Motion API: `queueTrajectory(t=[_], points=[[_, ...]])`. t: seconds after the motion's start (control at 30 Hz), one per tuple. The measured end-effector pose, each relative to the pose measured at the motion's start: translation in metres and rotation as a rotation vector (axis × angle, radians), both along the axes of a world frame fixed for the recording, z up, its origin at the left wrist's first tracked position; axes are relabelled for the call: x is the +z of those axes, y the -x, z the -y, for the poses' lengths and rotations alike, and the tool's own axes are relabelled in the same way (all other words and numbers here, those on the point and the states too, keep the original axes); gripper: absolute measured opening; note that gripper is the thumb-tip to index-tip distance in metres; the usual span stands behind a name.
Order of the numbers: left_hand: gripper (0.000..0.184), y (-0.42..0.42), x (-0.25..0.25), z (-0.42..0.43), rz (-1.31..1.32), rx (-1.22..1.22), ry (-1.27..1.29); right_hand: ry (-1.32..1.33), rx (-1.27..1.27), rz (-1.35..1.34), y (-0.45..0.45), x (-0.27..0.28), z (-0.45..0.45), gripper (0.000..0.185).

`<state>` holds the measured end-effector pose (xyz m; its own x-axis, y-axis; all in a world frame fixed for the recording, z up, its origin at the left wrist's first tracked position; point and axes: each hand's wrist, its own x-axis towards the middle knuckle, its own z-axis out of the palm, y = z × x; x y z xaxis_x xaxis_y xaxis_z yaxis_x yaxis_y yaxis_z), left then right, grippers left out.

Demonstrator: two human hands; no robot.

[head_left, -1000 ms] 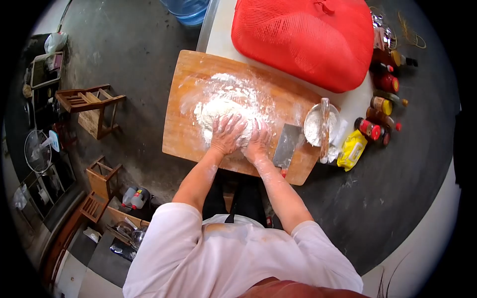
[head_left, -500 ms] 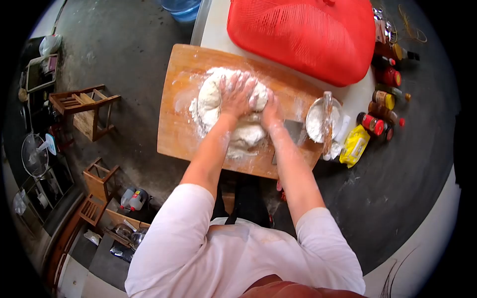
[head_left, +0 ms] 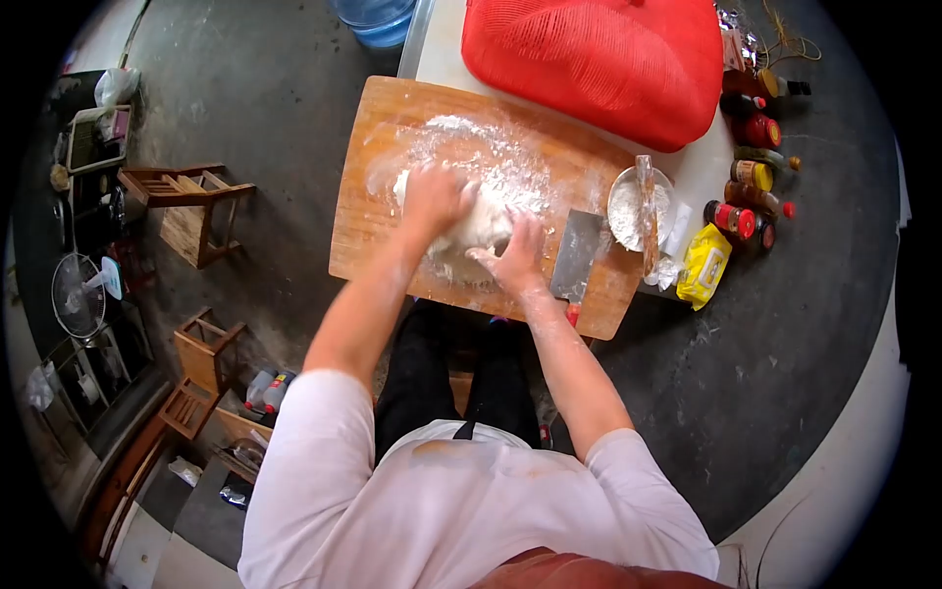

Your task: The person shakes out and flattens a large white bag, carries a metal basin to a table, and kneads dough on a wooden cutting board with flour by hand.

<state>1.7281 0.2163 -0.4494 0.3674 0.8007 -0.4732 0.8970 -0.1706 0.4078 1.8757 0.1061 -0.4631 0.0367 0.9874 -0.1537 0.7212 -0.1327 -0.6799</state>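
Note:
A floury white lump of dough (head_left: 479, 228) lies on the wooden board (head_left: 378, 108). My left hand (head_left: 437, 201) is curled over the dough's upper left part, its fingertips hidden. At the right edge of the dough, my right hand (head_left: 518, 257) rests with thumb and fingers spread apart, touching it. Loose flour (head_left: 496, 152) is scattered across the board beyond the dough. A cleaver (head_left: 577, 253) with a red handle end lies flat just right of my right hand.
A bowl of flour (head_left: 625, 211) with a rolling pin (head_left: 647, 216) across it stands at the board's right side. Behind is a large red plastic cover (head_left: 599, 69). A yellow packet (head_left: 705, 265) and several jars and bottles (head_left: 754, 177) line the right. Wooden stools (head_left: 201, 231) stand left.
Both hands have drawn the dough toward me, baring floury board behind it. My left hand has curled from flat, and my right hand has moved nearer my body, uncovering the cleaver.

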Motion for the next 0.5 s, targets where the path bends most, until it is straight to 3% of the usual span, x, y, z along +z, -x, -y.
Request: queueTrajectory(t=[0.07, 0.13, 0.27, 0.5], points=[[0.030, 0.010, -0.018, 0.055, 0.178, 0.181, -0.349, 0.041, 0.015, 0.060, 0.007, -0.006, 0.006, 0.099], [0.030, 0.007, -0.040, 0.089, 0.215, 0.296, -0.622, -0.101, 0.073, 0.116, 0.012, -0.015, 0.013, 0.099], [0.044, 0.000, -0.061, 0.082, 0.105, 0.269, -0.546, 0.033, 0.105, 0.305, 0.009, -0.042, 0.004, 0.113], [0.044, -0.020, -0.068, 0.010, 0.035, 0.315, -0.436, 0.335, 0.069, 0.300, -0.003, -0.043, -0.059, 0.109]])
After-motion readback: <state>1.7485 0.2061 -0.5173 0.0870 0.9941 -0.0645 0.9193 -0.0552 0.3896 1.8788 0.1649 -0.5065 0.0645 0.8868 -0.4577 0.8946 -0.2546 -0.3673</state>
